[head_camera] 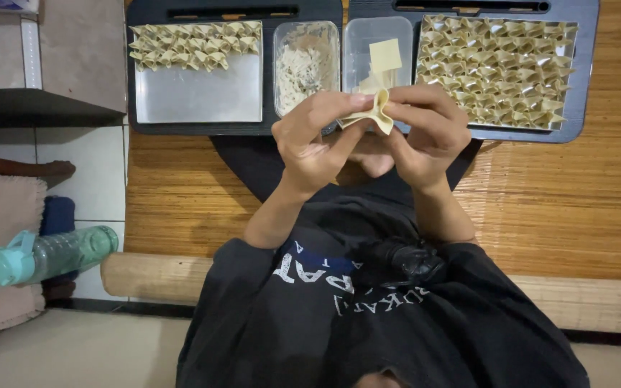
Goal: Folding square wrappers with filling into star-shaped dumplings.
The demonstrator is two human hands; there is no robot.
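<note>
Here the left hand (pixel 310 140) and the right hand (pixel 425 129) both pinch one pale dough wrapper (pixel 375 111), raised over the lap so the fingertips can press its folds. Beyond, the left metal tray (pixel 195 97) is a quarter filled, the right tray (pixel 569 72) full; clear tubs of filling (pixel 306 68) and of flat wrappers (pixel 382 50) sit between them.

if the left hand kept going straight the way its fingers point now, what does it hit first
The left hand points up-right into the folded dumpling wrapper it already pinches; just past that sit the right hand's fingers. Depth beyond is unclear.
</note>
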